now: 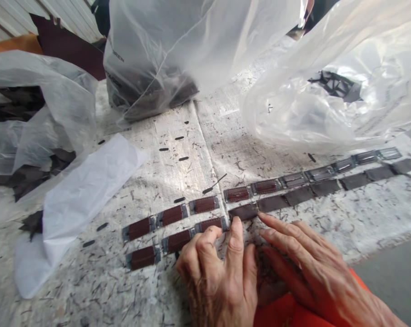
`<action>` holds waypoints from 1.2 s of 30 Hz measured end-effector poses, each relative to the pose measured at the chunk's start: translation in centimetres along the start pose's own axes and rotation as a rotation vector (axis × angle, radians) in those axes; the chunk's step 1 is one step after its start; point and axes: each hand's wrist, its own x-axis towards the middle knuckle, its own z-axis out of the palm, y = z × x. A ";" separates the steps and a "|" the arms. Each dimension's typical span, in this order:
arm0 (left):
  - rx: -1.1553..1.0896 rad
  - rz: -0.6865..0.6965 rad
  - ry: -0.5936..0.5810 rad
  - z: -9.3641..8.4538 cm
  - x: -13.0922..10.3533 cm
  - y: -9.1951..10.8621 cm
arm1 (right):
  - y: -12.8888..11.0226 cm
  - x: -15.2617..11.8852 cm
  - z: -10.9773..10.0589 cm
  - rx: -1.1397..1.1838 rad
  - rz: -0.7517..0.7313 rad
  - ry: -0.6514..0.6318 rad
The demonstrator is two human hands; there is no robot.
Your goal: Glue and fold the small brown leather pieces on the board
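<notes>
Two slanting rows of small rectangular pieces lie on the pale cloth. Dark red pieces [173, 215] with grey edges fill the left part of the rows, and clear-looking pieces [321, 173] continue the upper row rightward. My left hand [222, 268] rests at the lower row, its index fingertip at the lower edge of a dark brown piece [243, 212]. My right hand [308, 254] has its fingers stretched out, a fingertip at that same piece's right end. More dark flat pieces [299, 196] follow to the right. Neither palm shows; nothing is visibly gripped.
Clear plastic bags with dark scraps stand at the left [69, 91], back middle [178, 41] and right [287, 100]. A white sheet [86, 200] lies at the left. Thin dark shreds and small dark strips [183, 158] are scattered over the cloth [260, 154].
</notes>
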 end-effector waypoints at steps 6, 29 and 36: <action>0.005 0.040 -0.013 -0.1 0.0 0.0 | -0.1 0.1 -0.5 0.064 0.069 0.058; 0.013 0.061 -0.061 -0.4 -0.1 -0.2 | 0.8 1.8 -0.6 0.101 0.098 -0.174; 0.006 0.056 -0.055 -0.3 0.0 -0.3 | 0.8 2.0 -1.2 0.243 0.282 -0.151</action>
